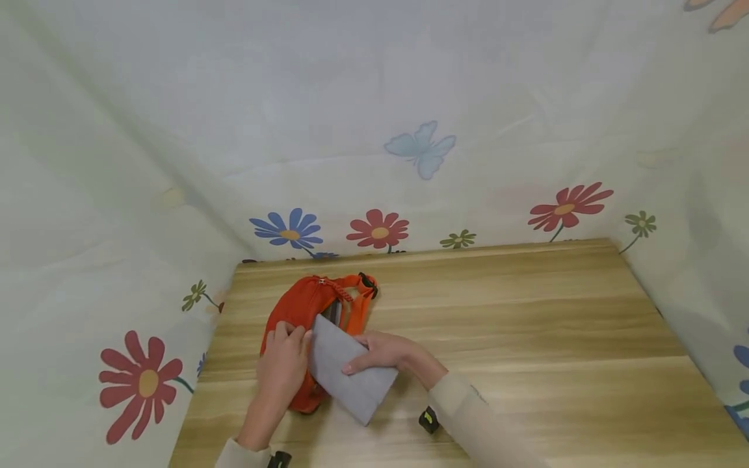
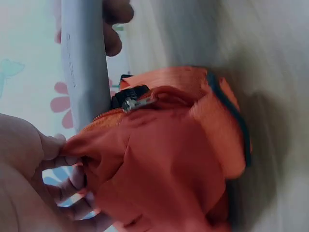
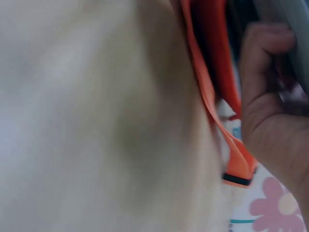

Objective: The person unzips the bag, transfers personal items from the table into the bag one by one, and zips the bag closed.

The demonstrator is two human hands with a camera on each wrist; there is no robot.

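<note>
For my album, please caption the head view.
At a table, left grip holds an orange bag, right grip a flat gray item at the bag's opening.

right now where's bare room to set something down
Widest: the table between right sleeve and right wall. A narrow strip lies between bag and left wall. Crowded: left of centre, where left hand, right hand, bag and grey item meet.

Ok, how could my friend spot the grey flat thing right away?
On the wooden table, toward the left, find the red-orange bag. At its opening, the right grip holds the grey flat thing. Unlike the bright, rumpled bag, it's pale with straight edges.
</note>
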